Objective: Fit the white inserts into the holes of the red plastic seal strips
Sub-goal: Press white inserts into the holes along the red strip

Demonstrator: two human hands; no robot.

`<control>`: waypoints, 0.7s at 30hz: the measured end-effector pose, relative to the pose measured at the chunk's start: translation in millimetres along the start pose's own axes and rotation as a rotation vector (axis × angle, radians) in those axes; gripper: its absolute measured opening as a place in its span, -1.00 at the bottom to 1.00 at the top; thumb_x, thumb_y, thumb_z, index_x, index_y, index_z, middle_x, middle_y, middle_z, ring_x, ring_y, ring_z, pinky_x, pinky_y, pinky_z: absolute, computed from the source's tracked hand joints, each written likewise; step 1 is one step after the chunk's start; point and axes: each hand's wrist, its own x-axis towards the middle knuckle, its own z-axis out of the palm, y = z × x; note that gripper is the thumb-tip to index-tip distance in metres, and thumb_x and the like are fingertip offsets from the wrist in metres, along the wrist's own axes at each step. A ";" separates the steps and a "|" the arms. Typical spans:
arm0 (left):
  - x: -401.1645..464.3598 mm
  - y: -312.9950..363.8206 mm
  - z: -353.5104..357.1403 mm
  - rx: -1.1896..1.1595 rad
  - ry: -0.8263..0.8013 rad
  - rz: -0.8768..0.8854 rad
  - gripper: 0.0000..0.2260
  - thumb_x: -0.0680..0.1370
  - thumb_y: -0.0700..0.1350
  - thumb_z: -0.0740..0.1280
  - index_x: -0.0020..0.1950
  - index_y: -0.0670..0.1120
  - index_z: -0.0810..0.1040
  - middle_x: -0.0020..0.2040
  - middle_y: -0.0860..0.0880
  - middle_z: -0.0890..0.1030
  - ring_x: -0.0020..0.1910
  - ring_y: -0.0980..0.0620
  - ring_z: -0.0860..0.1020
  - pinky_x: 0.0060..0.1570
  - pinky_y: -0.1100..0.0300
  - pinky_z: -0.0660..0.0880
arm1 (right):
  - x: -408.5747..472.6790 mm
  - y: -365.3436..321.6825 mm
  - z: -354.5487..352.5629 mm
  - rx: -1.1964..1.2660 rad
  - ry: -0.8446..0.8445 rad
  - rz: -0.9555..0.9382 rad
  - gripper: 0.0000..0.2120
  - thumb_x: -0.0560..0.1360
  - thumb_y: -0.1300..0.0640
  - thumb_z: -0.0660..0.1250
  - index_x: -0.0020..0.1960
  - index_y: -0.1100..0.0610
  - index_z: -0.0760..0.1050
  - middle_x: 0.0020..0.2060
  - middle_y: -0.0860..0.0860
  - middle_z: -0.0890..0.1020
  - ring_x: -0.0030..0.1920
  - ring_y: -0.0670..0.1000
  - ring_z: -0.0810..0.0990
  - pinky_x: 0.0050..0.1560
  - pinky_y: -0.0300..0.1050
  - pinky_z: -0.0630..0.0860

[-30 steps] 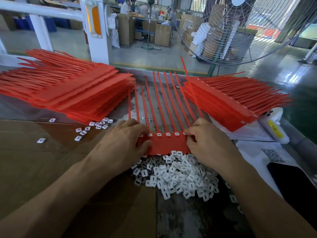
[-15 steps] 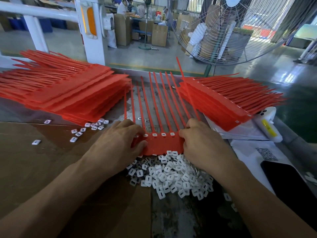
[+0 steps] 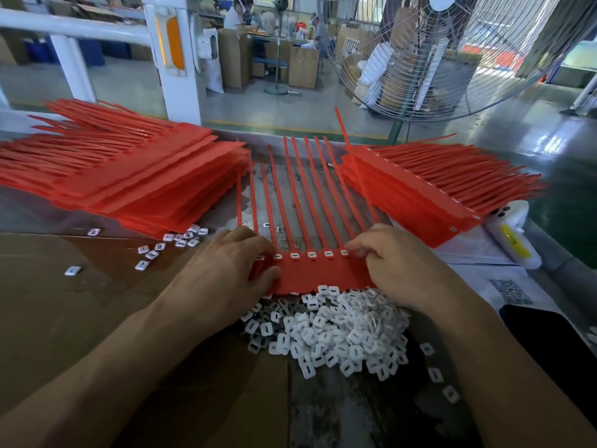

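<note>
With a 5th white plastic insert (image 3: 344,252) now seated in its row, the flat red plastic seal strip sheet (image 3: 323,273) is pinned to the bench by the left hand (image 3: 226,270) and right hand (image 3: 400,266), fingertips pressed down.

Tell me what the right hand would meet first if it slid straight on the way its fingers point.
Probably the row of white inserts seated in the red seal strip sheet, then the left hand; depth is unclear.

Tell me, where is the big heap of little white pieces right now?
In the head view the heap of white inserts lies low at centre on the table, just nearer than the red seal sheet, between the left hand and right hand.
</note>
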 end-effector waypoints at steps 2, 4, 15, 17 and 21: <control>0.3 0.2 0.2 -0.003 0.008 0.002 -0.61 0.55 0.26 0.21 0.34 0.18 0.50 0.26 0.18 0.45 0.31 0.12 0.39 0.35 0.04 0.40 | 1.3 1.6 0.9 -0.019 -0.011 -0.015 -0.59 0.65 0.31 0.13 0.30 0.03 0.64 0.19 -0.03 0.57 0.26 -0.01 0.53 0.32 0.00 0.46; 0.3 0.5 0.4 -0.003 0.011 0.005 -0.62 0.57 0.25 0.22 0.34 0.18 0.50 0.26 0.18 0.45 0.30 0.12 0.39 0.35 0.05 0.40 | 1.6 2.7 1.9 -0.047 -0.025 -0.029 -0.57 0.65 0.31 0.13 0.37 0.01 0.60 0.26 -0.07 0.53 0.31 -0.04 0.50 0.36 -0.07 0.42; -0.4 0.4 -0.4 0.017 0.019 0.006 -0.64 0.58 0.23 0.24 0.34 0.17 0.50 0.26 0.17 0.45 0.29 0.12 0.40 0.34 0.06 0.40 | 3.2 5.1 15.6 -0.130 0.019 -0.081 -0.62 0.65 0.21 0.18 0.37 0.02 0.60 0.27 -0.05 0.52 0.27 -0.01 0.48 0.22 -0.10 0.46; -0.6 0.0 -1.1 0.040 0.036 0.011 -0.65 0.58 0.22 0.24 0.32 0.16 0.52 0.25 0.16 0.48 0.26 0.11 0.43 0.33 0.05 0.41 | 4.1 5.0 17.3 -0.125 0.023 -0.101 -0.65 0.67 0.15 0.20 0.38 0.01 0.59 0.26 -0.05 0.52 0.27 0.00 0.48 0.27 -0.07 0.46; -0.8 0.1 -2.7 0.053 0.048 0.005 -0.66 0.57 0.23 0.24 0.30 0.17 0.53 0.22 0.16 0.49 0.23 0.12 0.45 0.32 0.02 0.43 | 3.2 5.3 13.7 0.045 0.046 -0.124 -0.78 0.64 0.07 0.33 0.24 -0.04 0.66 0.07 -0.15 0.57 0.09 -0.14 0.56 0.16 -0.14 0.52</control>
